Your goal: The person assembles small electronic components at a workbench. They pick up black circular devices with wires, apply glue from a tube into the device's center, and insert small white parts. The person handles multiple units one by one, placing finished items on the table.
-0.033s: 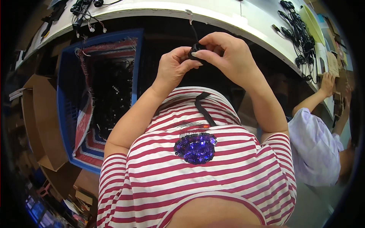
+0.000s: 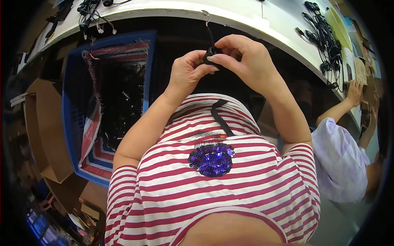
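Observation:
Between my two hands, just in front of the table edge, is a small black cylindrical part (image 2: 210, 54) with a black cable (image 2: 210, 35) rising from it. Thin light-coloured wires at the cable's far end reach the white table's edge. My left hand (image 2: 186, 71) pinches the part from the left with thumb and fingers. From the right, my right hand (image 2: 242, 57) grips it, the thumb lying across its front and the fingers curled behind. The fingers cover much of the part, so its exact kind does not show.
A blue crate (image 2: 67, 123) lined with striped woven cloth holds many small black pieces at the left. Cardboard boxes (image 2: 49, 131) stand beyond it. Black cables (image 2: 324, 45) and more wired parts (image 2: 88, 16) lie on the white table (image 2: 172, 8). A co-worker's arm (image 2: 338, 110) reaches in at the right.

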`<state>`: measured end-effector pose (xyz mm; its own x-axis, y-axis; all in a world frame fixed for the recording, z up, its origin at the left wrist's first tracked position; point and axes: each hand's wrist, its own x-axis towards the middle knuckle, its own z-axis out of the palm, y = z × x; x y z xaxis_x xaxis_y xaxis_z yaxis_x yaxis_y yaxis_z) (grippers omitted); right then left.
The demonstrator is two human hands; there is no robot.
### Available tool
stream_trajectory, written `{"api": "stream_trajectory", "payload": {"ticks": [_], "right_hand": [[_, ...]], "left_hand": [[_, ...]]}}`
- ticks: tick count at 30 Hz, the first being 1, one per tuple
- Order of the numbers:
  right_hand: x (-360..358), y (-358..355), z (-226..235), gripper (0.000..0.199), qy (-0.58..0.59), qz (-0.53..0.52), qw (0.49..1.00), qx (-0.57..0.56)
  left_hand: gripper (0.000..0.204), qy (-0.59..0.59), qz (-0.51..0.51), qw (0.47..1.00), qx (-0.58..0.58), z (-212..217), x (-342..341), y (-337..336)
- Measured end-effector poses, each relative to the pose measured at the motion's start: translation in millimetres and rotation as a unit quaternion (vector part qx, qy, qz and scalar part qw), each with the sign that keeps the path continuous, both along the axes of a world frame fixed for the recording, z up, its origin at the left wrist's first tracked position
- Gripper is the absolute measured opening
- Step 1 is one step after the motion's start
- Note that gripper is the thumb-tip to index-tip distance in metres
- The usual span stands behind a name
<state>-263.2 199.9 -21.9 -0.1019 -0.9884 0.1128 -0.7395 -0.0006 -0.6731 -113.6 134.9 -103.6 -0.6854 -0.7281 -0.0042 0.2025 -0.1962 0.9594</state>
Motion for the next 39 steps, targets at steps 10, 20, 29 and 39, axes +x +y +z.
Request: {"api": "stream_trajectory", "payload": {"ticks": [10, 20, 29, 39], "right_hand": [[5, -13, -2, 0.038, 0.029, 0.020, 0.999, 0.008], [5, -50, -27, 0.018, -0.209, 0.087, 0.974, 0.022], [15, -59, -21, 0.019, -0.218, 0.126, 0.963, 0.099], [17, -69, -21, 0.024, -0.213, 0.131, 0.961, 0.117]], "left_hand": [[0.020, 0.039, 0.041, 0.998, -0.016, -4, 6, -3], [0.030, 0.000, -0.033, 0.999, -0.008, -20, 14, -4], [0.021, -0.201, 0.119, 0.925, -0.298, 51, 64, -62], [0.014, -0.203, 0.079, 0.944, -0.248, 40, 61, -66]]}}
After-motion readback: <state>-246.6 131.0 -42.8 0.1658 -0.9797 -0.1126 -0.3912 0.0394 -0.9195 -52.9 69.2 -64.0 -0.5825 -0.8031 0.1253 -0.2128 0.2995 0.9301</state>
